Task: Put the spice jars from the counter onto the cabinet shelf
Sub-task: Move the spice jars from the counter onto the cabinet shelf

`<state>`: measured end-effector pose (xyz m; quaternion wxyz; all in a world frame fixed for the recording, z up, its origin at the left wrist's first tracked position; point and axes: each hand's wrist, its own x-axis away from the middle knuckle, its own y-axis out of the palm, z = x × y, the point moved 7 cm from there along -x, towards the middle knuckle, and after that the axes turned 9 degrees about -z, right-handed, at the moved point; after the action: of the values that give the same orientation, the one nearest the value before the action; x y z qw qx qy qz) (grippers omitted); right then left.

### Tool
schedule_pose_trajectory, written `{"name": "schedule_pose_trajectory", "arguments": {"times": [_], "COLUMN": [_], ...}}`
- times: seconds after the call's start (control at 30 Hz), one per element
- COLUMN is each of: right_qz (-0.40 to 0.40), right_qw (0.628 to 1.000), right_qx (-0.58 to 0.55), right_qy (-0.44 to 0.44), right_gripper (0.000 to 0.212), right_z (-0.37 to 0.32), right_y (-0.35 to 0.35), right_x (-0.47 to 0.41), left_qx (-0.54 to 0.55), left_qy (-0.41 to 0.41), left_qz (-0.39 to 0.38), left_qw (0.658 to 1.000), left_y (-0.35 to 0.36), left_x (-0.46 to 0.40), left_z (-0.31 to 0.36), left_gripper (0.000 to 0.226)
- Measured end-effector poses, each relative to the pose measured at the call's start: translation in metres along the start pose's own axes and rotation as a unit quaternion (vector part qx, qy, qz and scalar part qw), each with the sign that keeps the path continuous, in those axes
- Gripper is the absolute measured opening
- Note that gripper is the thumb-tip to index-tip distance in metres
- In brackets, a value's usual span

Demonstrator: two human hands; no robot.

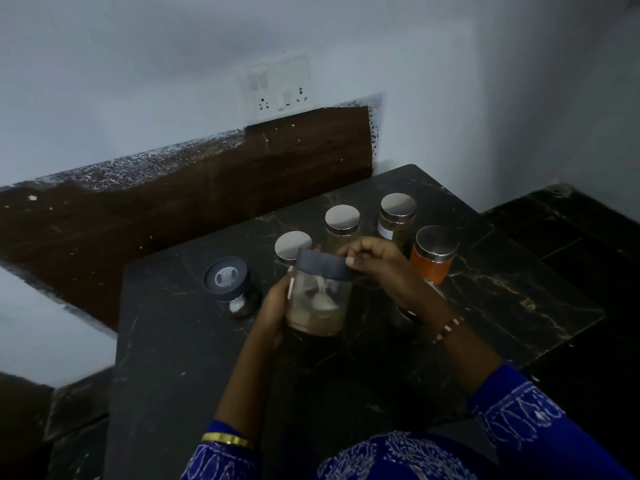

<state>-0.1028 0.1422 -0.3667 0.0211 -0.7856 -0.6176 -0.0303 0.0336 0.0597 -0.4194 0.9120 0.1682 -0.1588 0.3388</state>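
Observation:
I hold a clear jar point(317, 308) with a blue lid and brownish powder above the dark marble counter point(485, 299). My left hand point(273, 311) grips its left side and my right hand point(381, 268) pinches the lid's rim. Behind it stand three steel-lidded jars: one point(292, 245) partly hidden by the held jar, one point(342, 221) further back, one point(397, 216) with a white label. An orange jar point(433, 256) with a steel lid stands at the right. A second blue-lidded jar point(228, 282) sits at the left. No cabinet shelf is in view.
A brown backsplash point(207, 188) runs behind the counter, with a white socket panel point(278, 88) on the wall above it. The counter's right edge drops to a lower black surface point(571, 237). A wall stands close on the right.

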Motion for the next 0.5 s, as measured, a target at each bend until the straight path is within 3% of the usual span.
{"name": "schedule_pose_trajectory", "arguments": {"times": [0.1,0.27,0.4,0.5], "right_qz": [-0.022,0.049,0.146,0.171], "right_qw": [0.989,0.983,0.989,0.985], "right_qx": [-0.139,-0.172,-0.027,-0.004], "right_qy": [-0.038,-0.041,-0.001,0.034], "right_gripper": [0.021,0.022,0.017,0.017], "right_z": [-0.011,-0.009,-0.003,0.005], "right_y": [0.007,0.012,0.008,0.015], "right_x": [-0.002,-0.008,-0.011,-0.012], "left_qx": [0.106,0.231,0.171,0.094], "left_qy": [-0.018,-0.050,0.010,0.053], "left_qz": [-0.069,-0.105,-0.077,-0.031], "left_qw": [0.992,0.966,0.982,0.994], "left_y": [0.006,0.025,0.015,0.001], "left_x": [0.009,0.013,0.014,0.017], "left_z": [-0.002,-0.011,0.007,0.020], "left_gripper": [0.034,0.049,0.051,0.055]}}
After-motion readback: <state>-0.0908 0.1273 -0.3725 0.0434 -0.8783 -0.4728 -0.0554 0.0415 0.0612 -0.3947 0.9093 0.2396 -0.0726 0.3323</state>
